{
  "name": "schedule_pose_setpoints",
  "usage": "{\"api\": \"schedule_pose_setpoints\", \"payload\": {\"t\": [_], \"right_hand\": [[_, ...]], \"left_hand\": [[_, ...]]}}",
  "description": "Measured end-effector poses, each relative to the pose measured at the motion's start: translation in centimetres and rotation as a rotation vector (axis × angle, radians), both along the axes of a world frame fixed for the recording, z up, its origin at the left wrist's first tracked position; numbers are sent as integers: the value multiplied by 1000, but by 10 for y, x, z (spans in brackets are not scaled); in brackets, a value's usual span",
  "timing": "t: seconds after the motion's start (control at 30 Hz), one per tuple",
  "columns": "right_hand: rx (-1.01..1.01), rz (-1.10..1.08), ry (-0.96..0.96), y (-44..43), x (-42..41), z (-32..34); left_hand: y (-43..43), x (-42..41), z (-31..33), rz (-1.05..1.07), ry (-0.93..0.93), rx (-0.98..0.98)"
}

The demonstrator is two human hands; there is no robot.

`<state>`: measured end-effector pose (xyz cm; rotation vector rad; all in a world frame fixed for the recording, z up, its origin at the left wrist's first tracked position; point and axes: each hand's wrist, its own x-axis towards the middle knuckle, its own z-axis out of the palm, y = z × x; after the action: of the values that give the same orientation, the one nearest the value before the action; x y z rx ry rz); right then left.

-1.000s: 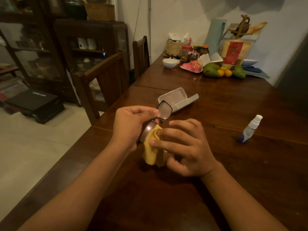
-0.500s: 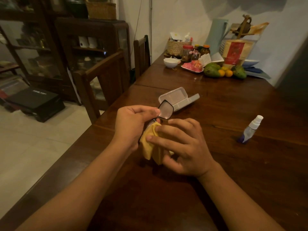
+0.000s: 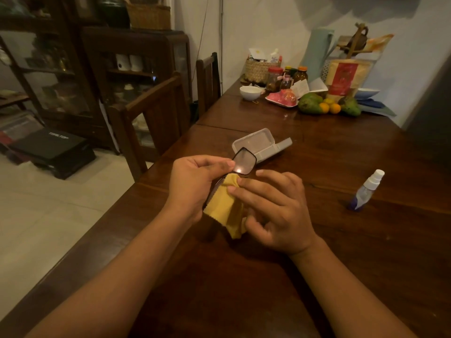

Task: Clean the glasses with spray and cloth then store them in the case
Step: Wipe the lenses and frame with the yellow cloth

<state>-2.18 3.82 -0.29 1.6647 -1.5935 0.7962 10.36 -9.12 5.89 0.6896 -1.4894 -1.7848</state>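
**Finding 1.** From my station I see the left hand (image 3: 195, 181) holding the dark-framed rectangular glasses (image 3: 242, 162) above the dark wooden counter (image 3: 341, 252). Its grip is closed to a pinch, thumb and forefinger on the frame beside the upper lens. I judge this hold is meant to keep skin off the glass and to brace the frame against rubbing.

**Finding 2.** The right hand (image 3: 275, 215) has the yellow microfibre cloth (image 3: 224, 206) gathered in its grip, with fingers curled over the top and the cloth covering the lower lens. The upper lens is bare and catches a spot of light. I cannot tell how the thumb bears on the far side, because the cloth hides it.

**Finding 3.** The small clear spray bottle with a white nozzle (image 3: 366, 189) stands on the counter, well apart to the right of both hands and untouched. The pale grey plastic case (image 3: 256, 142) lies open on the counter just beyond the glasses, its lid thrown back. I judge it is placed there to receive them.

**Assessment.** Wiping is the step in hand, and storing is not yet done. The second lens will likely need the cloth next. The risk I note is that hard rubbing against a one-sided pinch could twist the frame.
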Motion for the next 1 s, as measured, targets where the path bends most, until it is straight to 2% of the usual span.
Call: {"api": "schedule_pose_setpoints", "payload": {"t": [0.2,0.43,0.67,0.87,1.0], "right_hand": [[-5,122,134,-4,2,-4],[-33,77,47,1,-8,-2],[59,138,45,-2,5,-2],[34,25,-7,1,0,-2],[43,44,23,-5,12,-2]], "left_hand": [[1,0,0,-20,-17,12],[-2,-1,-4,28,-45,-59],[-2,0,-3,7,-29,-44],[-1,-2,-3,7,-18,1],[-1,-2,-4,-5,-14,5]]}}
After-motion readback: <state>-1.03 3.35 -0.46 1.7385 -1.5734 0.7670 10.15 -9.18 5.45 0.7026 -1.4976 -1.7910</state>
